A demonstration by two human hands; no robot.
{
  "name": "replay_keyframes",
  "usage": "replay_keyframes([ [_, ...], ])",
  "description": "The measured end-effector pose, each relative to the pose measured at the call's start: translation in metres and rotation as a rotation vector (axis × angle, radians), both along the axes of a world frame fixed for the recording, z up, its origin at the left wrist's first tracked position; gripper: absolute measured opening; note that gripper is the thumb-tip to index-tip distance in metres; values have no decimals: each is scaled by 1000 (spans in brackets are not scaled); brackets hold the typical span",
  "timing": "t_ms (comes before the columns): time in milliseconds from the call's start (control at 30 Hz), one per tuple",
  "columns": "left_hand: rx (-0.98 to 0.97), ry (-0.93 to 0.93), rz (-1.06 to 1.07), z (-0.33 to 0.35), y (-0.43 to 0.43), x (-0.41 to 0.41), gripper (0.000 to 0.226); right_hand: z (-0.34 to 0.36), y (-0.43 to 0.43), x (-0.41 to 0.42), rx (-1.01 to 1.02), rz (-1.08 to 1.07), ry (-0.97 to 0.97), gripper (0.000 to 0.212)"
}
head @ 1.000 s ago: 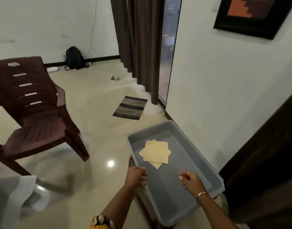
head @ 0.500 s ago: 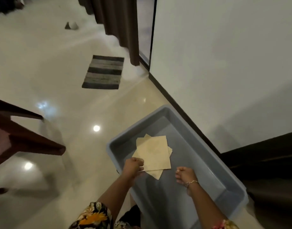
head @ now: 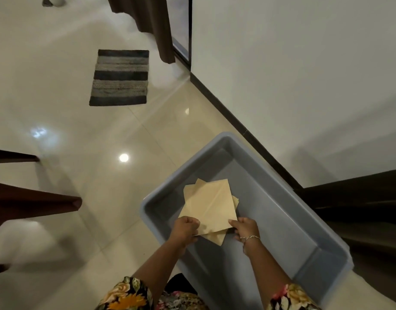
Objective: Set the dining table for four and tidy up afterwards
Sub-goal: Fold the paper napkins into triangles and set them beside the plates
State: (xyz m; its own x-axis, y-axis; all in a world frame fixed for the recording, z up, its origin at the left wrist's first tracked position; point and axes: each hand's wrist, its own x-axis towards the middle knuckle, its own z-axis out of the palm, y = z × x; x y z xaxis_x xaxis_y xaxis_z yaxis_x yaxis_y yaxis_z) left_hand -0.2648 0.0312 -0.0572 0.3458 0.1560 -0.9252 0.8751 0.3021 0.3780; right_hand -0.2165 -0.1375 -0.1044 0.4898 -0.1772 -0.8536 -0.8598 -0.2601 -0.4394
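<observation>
Napkins [head: 211, 206] now gripped by right hand [head: 244, 228] too, beside left hand [head: 186, 227].

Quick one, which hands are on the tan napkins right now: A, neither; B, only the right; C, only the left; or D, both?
D: the left hand and the right hand each grip a near corner of the napkins, which are in the grey tub.
</observation>
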Motion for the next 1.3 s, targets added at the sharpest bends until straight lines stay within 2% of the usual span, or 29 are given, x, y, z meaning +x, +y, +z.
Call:
replay_keyframes([
  [133,28,-32,21,7,5,-3,12,8,4,2,106,-124,18,13],
  [233,55,-45,36,15,6,-10,12,17,9,2,102,-92,-28,9],
  [433,112,-125,78,44,-6,-40,14,91,-3,10,101,111,-402,14],
  [500,81,-176,118,60,-15,-55,15,126,-11,7,178,155,-495,16],
  [667,-5,-246,278,93,-43,-107,6,204,-20,-20,446,205,-553,17],
  [767,-70,-276,408,114,-53,-134,5,240,-12,-44,666,158,-507,10],
  [867,11,-327,487,141,-49,-161,12,269,10,-74,887,111,-351,5],
  [1000,17,-443,702,172,-20,-196,32,304,55,-119,1121,137,-145,14],
  [1133,-72,-544,958,188,26,-223,60,320,113,-153,1204,252,-37,13],
  [1167,-86,-575,1005,192,39,-231,63,322,131,-161,1207,290,-10,21],
  [1233,-107,-631,1105,200,67,-249,64,326,169,-176,1208,368,28,49],
  [1267,-104,-656,1155,203,82,-260,63,328,189,-185,1202,412,49,51],
  [1300,-92,-677,1200,205,98,-270,61,329,211,-194,1206,441,73,41],
])
